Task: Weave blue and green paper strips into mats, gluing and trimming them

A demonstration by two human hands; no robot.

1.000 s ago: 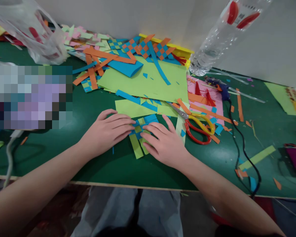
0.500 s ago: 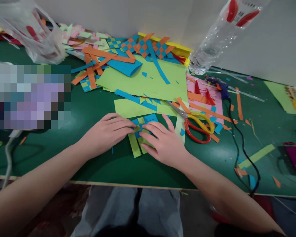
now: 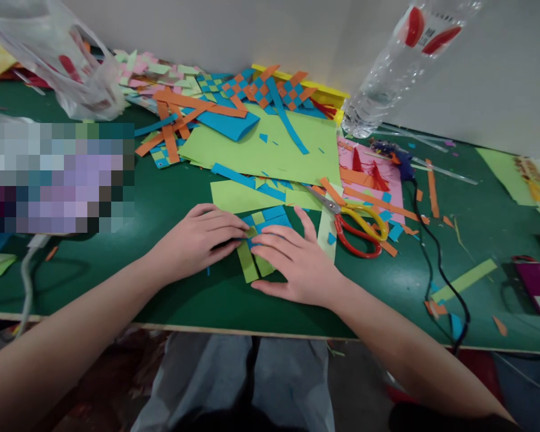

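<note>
A small woven piece of blue and green paper strips (image 3: 273, 216) lies flat on the table in front of me. Its green strip ends (image 3: 248, 264) point toward me, and part of the weave is hidden under my fingers. My left hand (image 3: 211, 233) pinches the left edge of the weave, thumb below and fingers close together. On the right side, my right hand (image 3: 294, 258) rests over the weave with its fingers spread and the thumb held apart. Scissors (image 3: 357, 228) with red and yellow handles lie just to the right of my right hand.
Green paper sheets (image 3: 261, 144) lie behind the weave. Finished woven paper pieces (image 3: 261, 90) and orange strips (image 3: 198, 103) are heaped at the back. A plastic bottle (image 3: 387, 78) stands back right. A black cable (image 3: 441, 252) crosses the right side; a plastic bag (image 3: 85, 90) sits back left.
My right thumb has moved toward me, away from the fingers, and the right fingers have shifted slightly over the weave. My left hand stays at the left edge. The view has shifted slightly.
</note>
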